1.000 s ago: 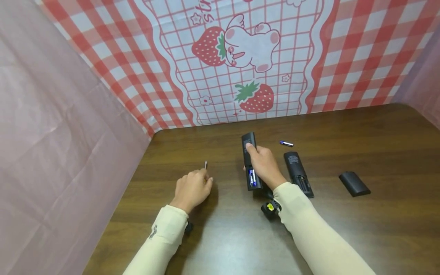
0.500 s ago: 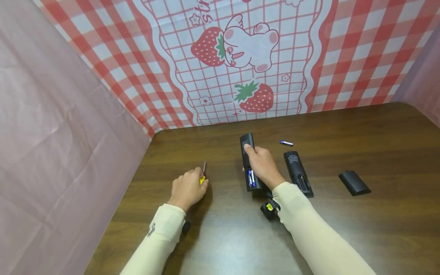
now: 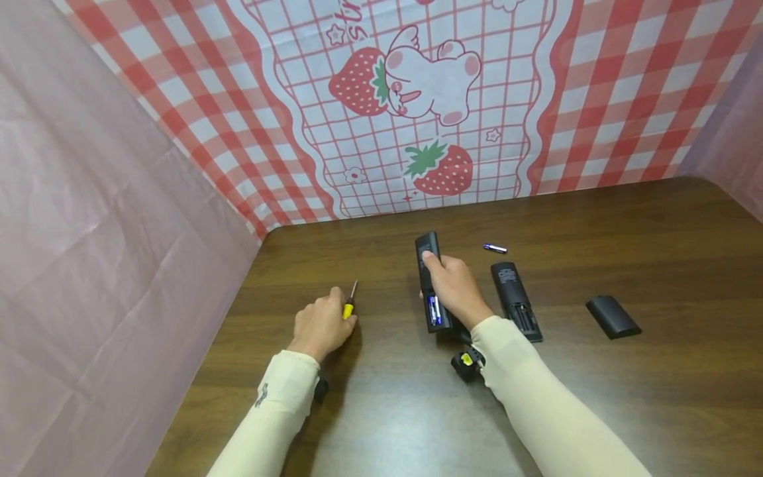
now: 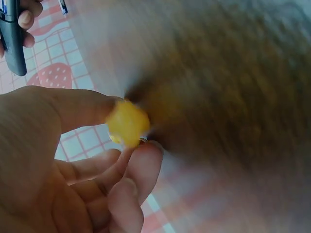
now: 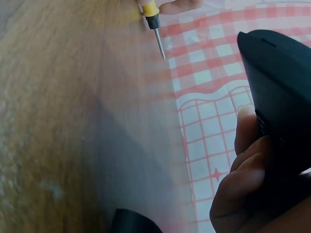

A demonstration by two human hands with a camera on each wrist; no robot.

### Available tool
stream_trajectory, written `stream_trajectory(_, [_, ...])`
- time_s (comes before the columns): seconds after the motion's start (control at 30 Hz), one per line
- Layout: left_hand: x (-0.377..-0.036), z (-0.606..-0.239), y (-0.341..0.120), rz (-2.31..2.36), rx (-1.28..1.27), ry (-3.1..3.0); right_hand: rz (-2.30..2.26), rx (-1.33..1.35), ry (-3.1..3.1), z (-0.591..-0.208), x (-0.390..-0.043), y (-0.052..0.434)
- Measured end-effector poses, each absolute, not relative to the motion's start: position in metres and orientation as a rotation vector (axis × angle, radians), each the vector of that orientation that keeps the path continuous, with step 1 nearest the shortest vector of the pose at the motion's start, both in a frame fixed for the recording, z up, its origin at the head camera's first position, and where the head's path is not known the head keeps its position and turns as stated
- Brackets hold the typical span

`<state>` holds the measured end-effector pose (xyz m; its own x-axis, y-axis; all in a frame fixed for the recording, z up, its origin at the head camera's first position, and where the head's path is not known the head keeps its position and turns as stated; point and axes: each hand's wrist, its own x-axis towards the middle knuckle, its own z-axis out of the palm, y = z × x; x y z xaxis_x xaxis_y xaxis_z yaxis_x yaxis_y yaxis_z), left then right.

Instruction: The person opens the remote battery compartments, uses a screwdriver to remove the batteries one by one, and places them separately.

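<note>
My left hand (image 3: 322, 324) pinches the yellow handle of a small screwdriver (image 3: 348, 309) between thumb and fingers, low over the table at left of centre. Its thin metal shaft points toward the back of the table. In the left wrist view the butt of the screwdriver handle (image 4: 127, 124) faces the camera. My right hand (image 3: 456, 288) grips a black remote control (image 3: 426, 268), thumb across its back. The battery bay is uncovered at the near end, with blue-and-silver batteries (image 3: 434, 310) inside. In the right wrist view, fingers (image 5: 240, 179) curl against the remote's side.
Right of my right hand, a second black remote (image 3: 511, 291) lies back up, its battery bay uncovered. A loose battery (image 3: 495, 248) lies behind it, and a black cover (image 3: 613, 317) farther right. A red-and-white checked cloth (image 3: 620, 86) hangs behind the wooden table (image 3: 381, 424).
My left hand has drawn slightly left and back along the screwdriver, so its yellow handle now shows while its tip stays nearly in place. The right hand and remote have barely moved.
</note>
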<state>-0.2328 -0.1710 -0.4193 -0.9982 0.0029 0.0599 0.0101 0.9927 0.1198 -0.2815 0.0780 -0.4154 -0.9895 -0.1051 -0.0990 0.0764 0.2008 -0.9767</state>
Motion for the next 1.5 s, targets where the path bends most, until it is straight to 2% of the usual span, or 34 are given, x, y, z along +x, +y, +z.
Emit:
stream_trajectory(0.9, [-0.233,-0.418,-0.17,-0.099,-0.131,-2.971,-1.902,-0.016,2.273,-0.418,-0.283,0.082])
stream_trajectory(1.2, [-0.232,-0.419,-0.165,-0.138,-0.369,-2.742,-1.945,0.037,2.153,-0.419,-0.286,0.085])
stream_trajectory(1.5, [-0.226,-0.418,-0.159,-0.207,-0.749,-2.634,-2.006,0.073,2.08,-0.421,-0.288,0.085])
